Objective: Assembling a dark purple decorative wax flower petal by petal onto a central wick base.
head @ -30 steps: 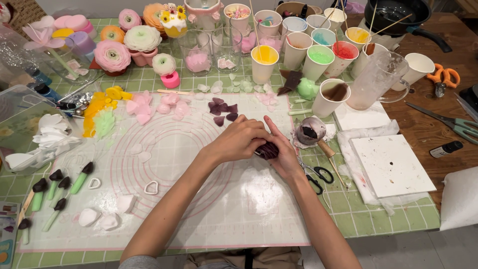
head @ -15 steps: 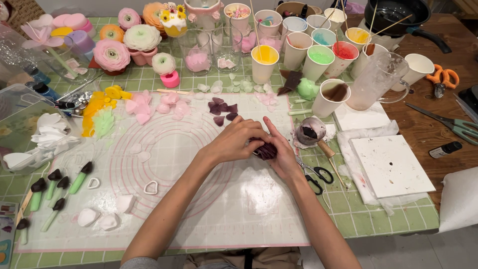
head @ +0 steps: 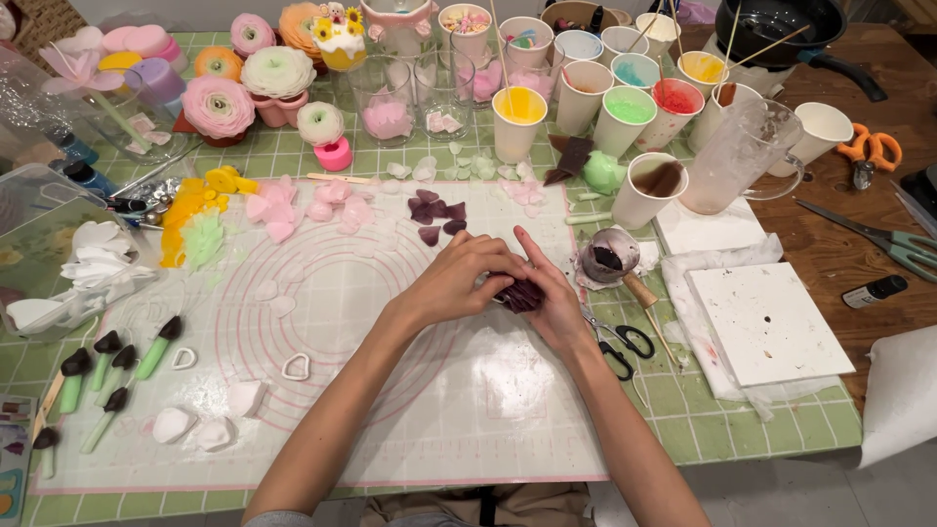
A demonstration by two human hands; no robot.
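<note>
Almost nothing has moved since the earlier frames: both hands sit at the same spot on the mat, only the fingers look slightly re-gripped around the dark purple flower (head: 520,294), so the shaping work reads as ongoing, not finished. Far left, white petal pieces (head: 93,254) lie in a clear tray, thin and matte; below them green-handled tools with black tips (head: 107,356) lie on the translucent silicone mat (head: 390,429) printed with pink circles. A small heart-shaped cutter (head: 296,367) sits on the mat, metal outline only. Pink petals (head: 278,205) and yellow ones (head: 190,205) are scattered at the mat's upper left, soft and waxy-looking. Left hand (head: 459,283) is curled closed over the flower, fingertips pinching it. Loose dark purple petals (head: 436,213) lie just above. Right hand (head: 551,298) cups the flower from the other side, fingers partly bent, index extended. Right of it, a small bowl of dark purple material (head: 610,257), black scissors (head: 625,346), then a white square slab (head: 766,322) on the desk (head: 830,254). Paper cups of coloured material (head: 630,117) line the back.
</note>
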